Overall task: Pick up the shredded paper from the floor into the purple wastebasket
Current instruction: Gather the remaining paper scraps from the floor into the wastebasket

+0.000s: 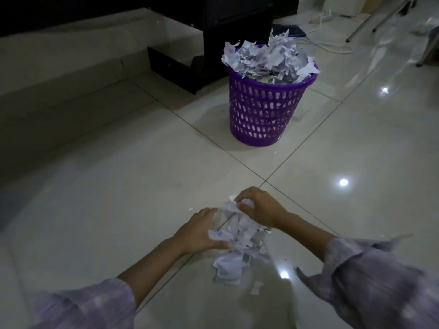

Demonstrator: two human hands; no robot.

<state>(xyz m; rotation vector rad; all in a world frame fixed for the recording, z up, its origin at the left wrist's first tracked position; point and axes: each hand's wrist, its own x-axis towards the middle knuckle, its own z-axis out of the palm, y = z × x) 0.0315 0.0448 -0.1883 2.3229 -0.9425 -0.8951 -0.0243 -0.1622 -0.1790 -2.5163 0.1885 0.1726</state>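
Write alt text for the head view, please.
Two hands, left hand and right hand, gather a pile of shredded paper on the tiled floor. Beyond stands a purple wastebasket, heaped above its rim with paper scraps.

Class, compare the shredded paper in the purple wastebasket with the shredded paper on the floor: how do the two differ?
The paper in the wastebasket is heaped above the rim and untouched; the paper on the floor lies low and loose between the left hand and right hand. The wastebasket heap looks larger. The floor pile has stray scraps beside it. Both are pale, torn, printed pieces.
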